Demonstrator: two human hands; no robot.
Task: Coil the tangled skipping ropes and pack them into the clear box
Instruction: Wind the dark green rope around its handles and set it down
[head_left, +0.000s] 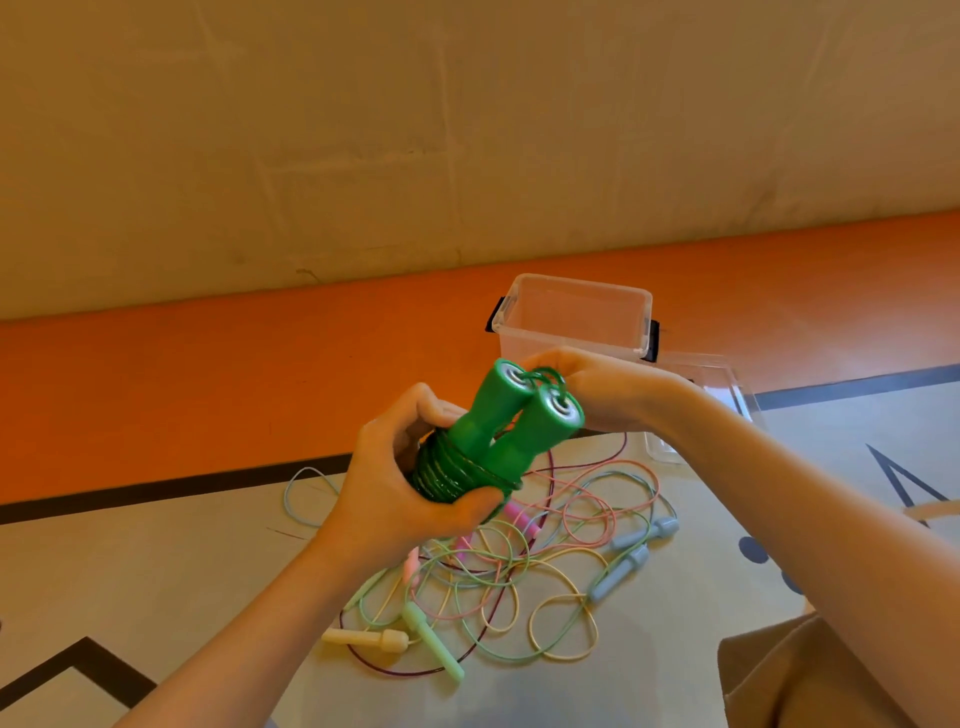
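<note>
Head view: the left hand (410, 483) is clamped around the green rope (447, 475), whose cord is wound tight about the two handles, while the right hand (597, 387) pinches the last loop at the handle tops. This first rope looks nearly coiled, I judge, but not yet packed. The clear box (571, 317) stands empty on the floor (156, 545) beyond the hands, its lid (727, 384) just beside it. The pastel ropes (519, 561) lie tangled on the floor below the hands, untouched.
</note>
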